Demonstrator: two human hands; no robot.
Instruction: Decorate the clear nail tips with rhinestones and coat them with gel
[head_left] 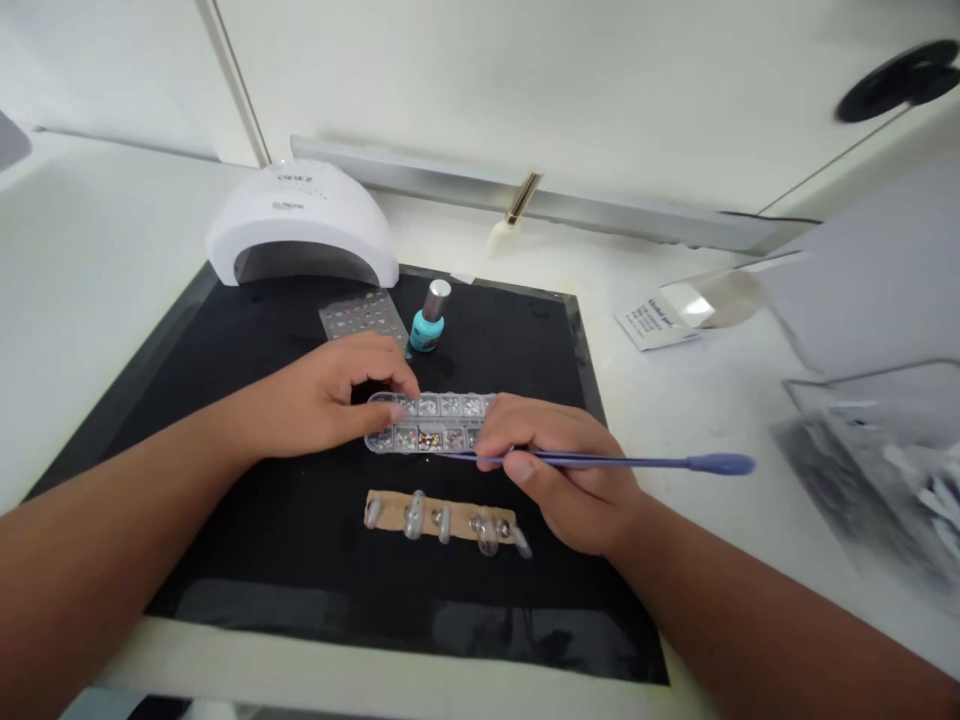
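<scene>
A long clear compartment case of rhinestones (431, 424) lies in the middle of a black mat (517, 340). My left hand (330, 395) is at the case's left end, with fingertips gripping its edge. My right hand (559, 475) rests against the right end and is shut on a slim purple rhinestone picker tool (615, 460). The tool's fine tip reaches under the case's lower edge, and its rounded end sticks out to the right. Below the case, several clear false nail tips stand on a tan strip (439, 518).
A white UV nail lamp (300, 225) stands behind the mat. Near it are a teal polish bottle (431, 320) and a clear sheet of nail gems (364, 318). A white packet (656, 325) and a clear acrylic box (862, 450) are on the right.
</scene>
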